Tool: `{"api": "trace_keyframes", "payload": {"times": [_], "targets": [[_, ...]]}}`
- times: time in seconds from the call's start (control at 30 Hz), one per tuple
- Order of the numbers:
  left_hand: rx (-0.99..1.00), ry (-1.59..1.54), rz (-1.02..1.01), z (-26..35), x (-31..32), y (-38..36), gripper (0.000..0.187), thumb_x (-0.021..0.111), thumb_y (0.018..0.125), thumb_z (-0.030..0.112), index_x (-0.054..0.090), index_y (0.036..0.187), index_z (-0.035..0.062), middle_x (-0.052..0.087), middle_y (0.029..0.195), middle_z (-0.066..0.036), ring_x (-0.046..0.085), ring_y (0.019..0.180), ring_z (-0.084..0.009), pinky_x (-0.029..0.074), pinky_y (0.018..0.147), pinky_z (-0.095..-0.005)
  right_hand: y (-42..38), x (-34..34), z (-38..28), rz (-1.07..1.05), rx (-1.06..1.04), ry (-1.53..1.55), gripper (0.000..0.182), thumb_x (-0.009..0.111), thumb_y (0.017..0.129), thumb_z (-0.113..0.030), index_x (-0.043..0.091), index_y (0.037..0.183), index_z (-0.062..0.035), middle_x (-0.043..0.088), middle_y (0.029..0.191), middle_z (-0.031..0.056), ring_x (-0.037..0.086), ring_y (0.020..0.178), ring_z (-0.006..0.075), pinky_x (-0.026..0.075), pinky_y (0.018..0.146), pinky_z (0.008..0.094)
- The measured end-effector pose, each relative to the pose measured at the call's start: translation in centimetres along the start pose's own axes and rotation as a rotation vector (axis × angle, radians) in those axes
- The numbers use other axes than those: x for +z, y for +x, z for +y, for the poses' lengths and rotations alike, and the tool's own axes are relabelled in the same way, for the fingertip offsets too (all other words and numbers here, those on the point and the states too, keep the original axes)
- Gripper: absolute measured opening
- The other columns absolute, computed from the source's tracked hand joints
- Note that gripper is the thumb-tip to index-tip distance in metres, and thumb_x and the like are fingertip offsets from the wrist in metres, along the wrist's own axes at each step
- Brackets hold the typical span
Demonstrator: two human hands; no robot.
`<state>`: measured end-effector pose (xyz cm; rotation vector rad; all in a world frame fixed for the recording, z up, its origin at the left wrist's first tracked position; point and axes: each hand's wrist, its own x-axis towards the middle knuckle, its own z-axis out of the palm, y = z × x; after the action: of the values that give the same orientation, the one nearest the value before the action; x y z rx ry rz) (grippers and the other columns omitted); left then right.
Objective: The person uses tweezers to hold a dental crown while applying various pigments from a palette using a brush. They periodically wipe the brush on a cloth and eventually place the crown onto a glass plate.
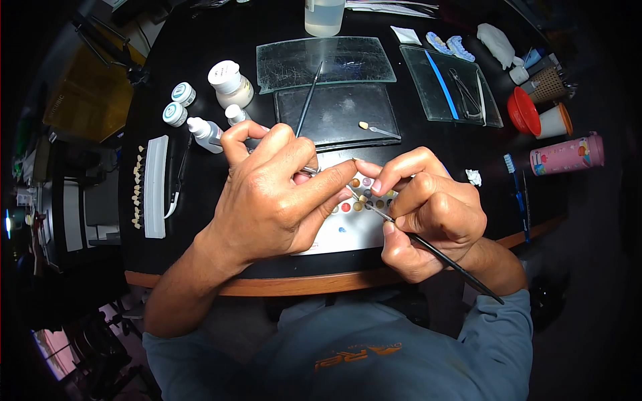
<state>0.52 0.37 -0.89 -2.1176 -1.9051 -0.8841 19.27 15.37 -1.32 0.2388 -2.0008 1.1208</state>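
My left hand (274, 194) is closed around a thin metal tool (307, 172), mostly hidden by the fingers. Just past its fingertips sits a small yellowish tooth crown (362, 198). In my right hand (435, 214) is a slim brush (451, 264) with a black handle, its fine tip right at the crown. Below both hands lies a white palette sheet (341, 234) with several round colour spots. A dark pointed brush (309, 97) slants up from behind my left knuckles, across the black slab (334, 113).
Behind is a glass plate (287, 63); another crown (364, 125) lies on the slab. White jars (226, 77) and a dropper bottle (204, 134) stand left, beside a tooth shade strip (138, 187). Rightward are a red bowl (523, 110), pink bottle (568, 155) and toothbrush (515, 180).
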Motion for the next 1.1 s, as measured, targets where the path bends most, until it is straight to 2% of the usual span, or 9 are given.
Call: {"api": "trace_keyframes", "payload": {"times": [0.27,0.57,0.67,0.77,1.1], "targets": [[-0.060,-0.204,0.016,-0.15,0.26,0.05,0.022,0.086,0.089,0.025,0.086,0.111,0.0188,0.051,0.075,0.004,0.051,0.079,-0.0160,0.029,0.090,-0.0418,-0.06,-0.09,-0.20,0.057,-0.006,0.047,0.019,0.069,0.069,0.009,0.056,0.071,-0.0043,0.063,0.072,0.0070,0.074,0.089,0.0293,0.066,0.095,0.0519],[-0.054,-0.200,0.025,-0.26,0.33,-0.09,0.021,0.085,0.089,0.023,0.086,0.109,0.0168,0.052,0.075,0.004,0.051,0.079,-0.0158,0.029,0.090,-0.0415,-0.08,-0.22,0.06,0.034,-0.026,0.026,0.018,0.070,0.070,0.009,0.058,0.072,-0.0030,0.064,0.073,0.0080,0.074,0.089,0.0295,0.067,0.092,0.0501],[-0.027,-0.195,0.033,-0.33,0.23,0.02,0.029,0.083,0.090,0.018,0.086,0.119,0.0154,0.054,0.073,0.004,0.048,0.075,-0.0148,0.028,0.089,-0.0396,-0.07,-0.29,-0.01,0.031,-0.026,0.035,0.018,0.070,0.070,0.010,0.057,0.071,-0.0029,0.064,0.073,0.0081,0.074,0.089,0.0295,0.067,0.093,0.0505],[-0.056,-0.194,0.032,-0.13,0.22,-0.03,0.020,0.085,0.089,0.023,0.086,0.108,0.0170,0.052,0.076,0.004,0.052,0.080,-0.0157,0.029,0.091,-0.0419,-0.01,-0.25,-0.08,0.041,-0.020,0.051,0.019,0.070,0.069,0.011,0.057,0.071,-0.0027,0.064,0.073,0.0084,0.074,0.090,0.0295,0.067,0.094,0.0512],[-0.040,-0.199,0.058,-0.14,0.21,0.08,0.021,0.087,0.088,0.022,0.086,0.108,0.0171,0.052,0.076,0.004,0.052,0.080,-0.0159,0.029,0.091,-0.0416,-0.02,-0.35,-0.08,0.027,-0.014,0.049,0.019,0.069,0.069,0.012,0.057,0.073,-0.0019,0.063,0.074,0.0088,0.073,0.089,0.0298,0.068,0.093,0.0521]]}}
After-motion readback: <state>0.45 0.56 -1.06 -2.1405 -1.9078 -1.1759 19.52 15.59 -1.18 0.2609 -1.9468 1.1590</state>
